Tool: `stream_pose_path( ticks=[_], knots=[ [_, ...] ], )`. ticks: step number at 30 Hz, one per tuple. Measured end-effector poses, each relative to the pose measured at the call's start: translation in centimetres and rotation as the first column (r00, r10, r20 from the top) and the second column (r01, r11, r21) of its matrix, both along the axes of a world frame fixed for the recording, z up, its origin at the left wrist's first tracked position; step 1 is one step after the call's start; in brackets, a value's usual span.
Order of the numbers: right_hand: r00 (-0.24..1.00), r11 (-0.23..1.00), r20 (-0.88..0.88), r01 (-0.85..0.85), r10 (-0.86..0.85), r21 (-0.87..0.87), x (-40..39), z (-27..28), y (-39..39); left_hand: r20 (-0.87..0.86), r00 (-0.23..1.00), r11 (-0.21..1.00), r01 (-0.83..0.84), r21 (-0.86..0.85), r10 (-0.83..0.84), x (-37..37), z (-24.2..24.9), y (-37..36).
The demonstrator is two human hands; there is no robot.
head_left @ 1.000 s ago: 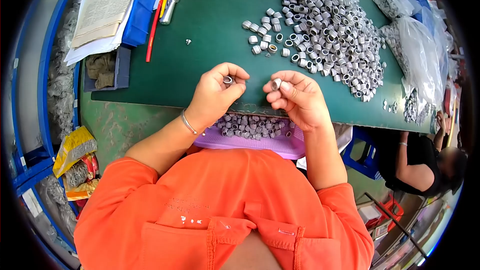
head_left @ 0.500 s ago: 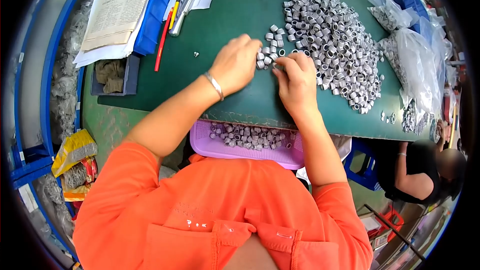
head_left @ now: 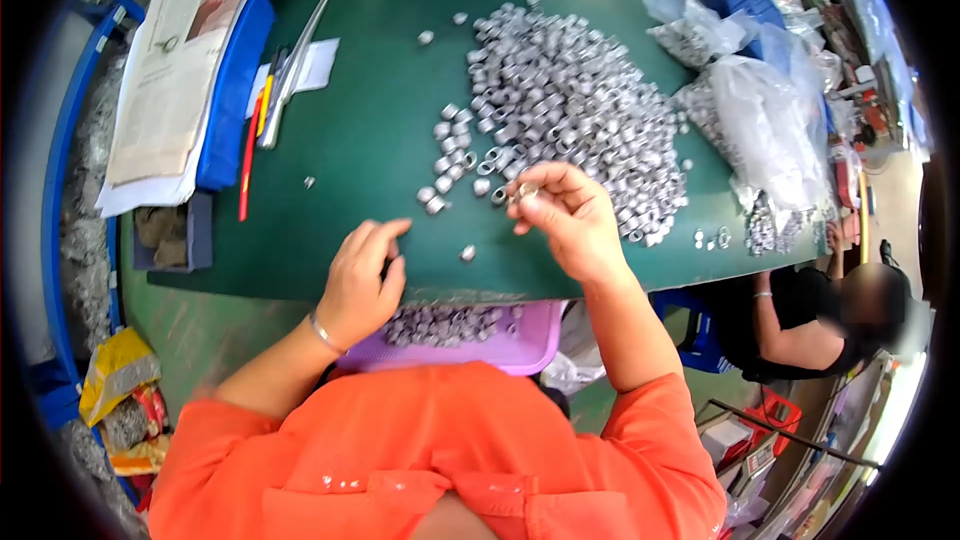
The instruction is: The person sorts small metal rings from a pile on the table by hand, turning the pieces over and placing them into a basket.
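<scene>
Green table (head_left: 370, 140) under grey metal rings (head_left: 575, 105)

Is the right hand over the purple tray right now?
No, the right hand is over the green table, pinching a metal ring near the pile of rings.

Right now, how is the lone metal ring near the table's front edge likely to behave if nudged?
The lone ring looks short and round-sided, so it may roll if lying on its side; blur hides which way it rests. Its grey metallic look suggests it is stiff. The flat tabletop would probably do little to stop it.
</scene>
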State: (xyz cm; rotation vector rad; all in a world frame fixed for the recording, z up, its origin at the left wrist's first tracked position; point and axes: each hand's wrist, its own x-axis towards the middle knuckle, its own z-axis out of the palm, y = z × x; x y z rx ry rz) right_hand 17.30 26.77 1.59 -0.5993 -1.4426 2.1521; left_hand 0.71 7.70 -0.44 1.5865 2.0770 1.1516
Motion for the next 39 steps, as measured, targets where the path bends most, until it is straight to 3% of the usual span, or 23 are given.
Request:
stream_pose_path(
  ticks=[3,4,5,11,13,14,17,19,20,21,22,23,24,25,28,29,32,33,34,36,37,38,39],
  knots=[
    [0.949,0.949,0.025,0.312,-0.313,0.038,0.1,1.6,6.9,-0.070,0.996,0.996,-0.046,0.080,0.052,0.4,-0.8,-0.1],
    [0.905,0.900,0.060,0.408,-0.420,0.151,0.1,2.1,10.0,-0.054,0.995,0.992,-0.074,0.103,0.080,0.6,-1.0,-0.1],
    [0.847,0.832,0.082,0.491,-0.526,0.259,0.3,2.6,13.3,-0.049,0.996,0.991,-0.075,0.115,0.081,0.7,-1.1,-0.2],
    [0.515,0.430,-0.116,0.802,-0.849,0.414,1.4,3.1,31.4,-0.047,0.991,0.990,-0.120,0.074,0.124,0.8,-1.0,-0.1],
    [0.373,0.203,-0.122,0.718,-0.920,0.666,1.9,3.9,34.8,-0.065,0.989,0.987,-0.128,0.097,0.135,0.9,-1.1,0.0],
    [0.291,0.001,-0.180,0.529,-0.940,0.849,2.8,3.6,37.4,-0.069,0.988,0.988,-0.131,0.088,0.137,0.9,-1.1,0.0],
    [0.314,-0.237,-0.279,0.165,-0.908,0.957,3.9,4.5,39.7,-0.083,0.984,0.985,-0.153,0.078,0.159,1.2,-1.1,0.4],
    [0.340,-0.287,-0.215,-0.176,-0.916,0.942,5.2,3.6,43.0,-0.104,0.982,0.983,-0.147,0.107,0.158,1.1,-1.1,0.3],
    [0.366,-0.172,-0.076,-0.239,-0.928,0.956,5.6,2.7,44.9,-0.117,0.982,0.983,-0.136,0.120,0.150,1.1,-0.9,0.4],
    [0.302,-0.028,0.189,-0.591,-0.935,0.806,6.3,1.5,48.8,-0.108,0.982,0.983,-0.146,0.113,0.158,1.0,-1.2,0.3],
    [0.299,0.062,0.356,-0.684,-0.885,0.727,6.4,0.3,51.4,-0.092,0.983,0.985,-0.152,0.086,0.160,0.9,-1.1,0.2],
    [0.212,0.192,0.474,-0.719,-0.855,0.668,5.1,2.0,47.4,-0.094,0.983,0.984,-0.150,0.101,0.159,0.9,-1.1,0.3],
    [0.337,0.097,0.415,-0.667,-0.845,0.739,5.9,1.1,48.6,-0.107,0.982,0.985,-0.147,0.085,0.156,0.9,-1.1,0.3],
    [0.414,0.154,0.435,-0.559,-0.800,0.815,6.3,0.4,51.6,-0.123,0.980,0.986,-0.149,0.080,0.158,0.9,-1.2,0.4],
    [0.433,0.126,0.472,-0.620,-0.768,0.775,5.9,2.4,50.0,-0.140,0.980,0.985,-0.124,0.117,0.140,0.6,-1.8,0.3],
    [0.411,0.284,0.539,-0.535,-0.735,0.796,6.0,2.7,48.7,-0.152,0.980,0.984,-0.107,0.141,0.128,0.6,-2.0,0.3],
    [0.424,0.404,0.600,-0.468,-0.678,0.786,6.9,3.1,47.4,-0.157,0.980,0.984,-0.098,0.148,0.121,0.5,-2.2,0.2],
    [0.434,0.076,0.300,-0.463,-0.850,0.883,6.2,4.0,42.7,-0.155,0.981,0.985,-0.090,0.146,0.112,0.6,-2.0,0.2],
    [0.443,-0.268,-0.045,-0.456,-0.895,0.849,5.1,5.2,36.9,-0.120,0.986,0.989,-0.107,0.101,0.119,0.6,-1.8,0.2],
    [0.730,-0.159,0.009,-0.161,-0.683,0.974,3.6,6.1,26.1,-0.032,0.985,0.986,-0.169,0.011,0.169,0.7,-1.1,0.6],
    [0.758,0.089,0.158,-0.131,-0.633,0.987,2.3,6.4,17.5,-0.032,0.985,0.985,-0.170,0.014,0.171,0.6,-0.8,1.1],
    [0.916,-0.079,0.142,-0.184,-0.375,0.980,2.8,4.8,13.0,-0.076,0.978,0.981,-0.193,0.008,0.193,0.4,-0.7,1.8],
    [0.883,0.263,0.454,-0.414,-0.115,0.871,2.7,4.6,7.2,-0.119,0.970,0.977,-0.215,0.004,0.213,0.3,-0.7,2.5]
  ],
)
